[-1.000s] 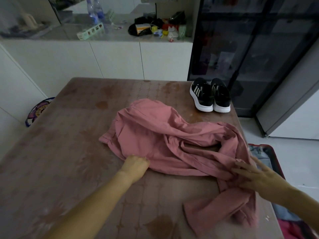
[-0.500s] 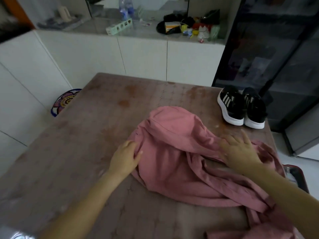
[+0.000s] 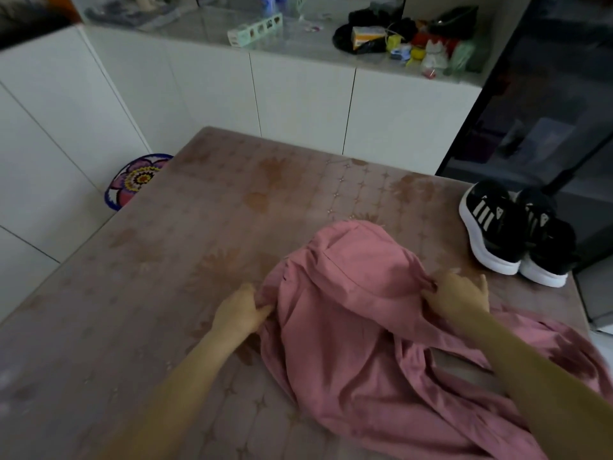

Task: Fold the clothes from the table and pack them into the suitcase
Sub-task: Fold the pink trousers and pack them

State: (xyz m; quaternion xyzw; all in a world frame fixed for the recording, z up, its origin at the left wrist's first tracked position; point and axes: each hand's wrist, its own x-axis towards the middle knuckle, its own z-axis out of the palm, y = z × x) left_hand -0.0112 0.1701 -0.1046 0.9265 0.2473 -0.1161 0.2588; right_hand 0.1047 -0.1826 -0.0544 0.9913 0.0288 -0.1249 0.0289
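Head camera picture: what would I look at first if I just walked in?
Most likely the big crumpled pink garment in the middle of the brown table, with the left hand and right hand each gripping an edge of it. Next come the black sneakers with white stripes at the table's far right corner. A bright flowery round pad peeks out below the table's left edge.

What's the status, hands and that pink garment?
Left hand pinches pink garment at left edge; right hand grips right edge. Garment crumpled, unfolded, on table. Sneakers nearby, not touching.
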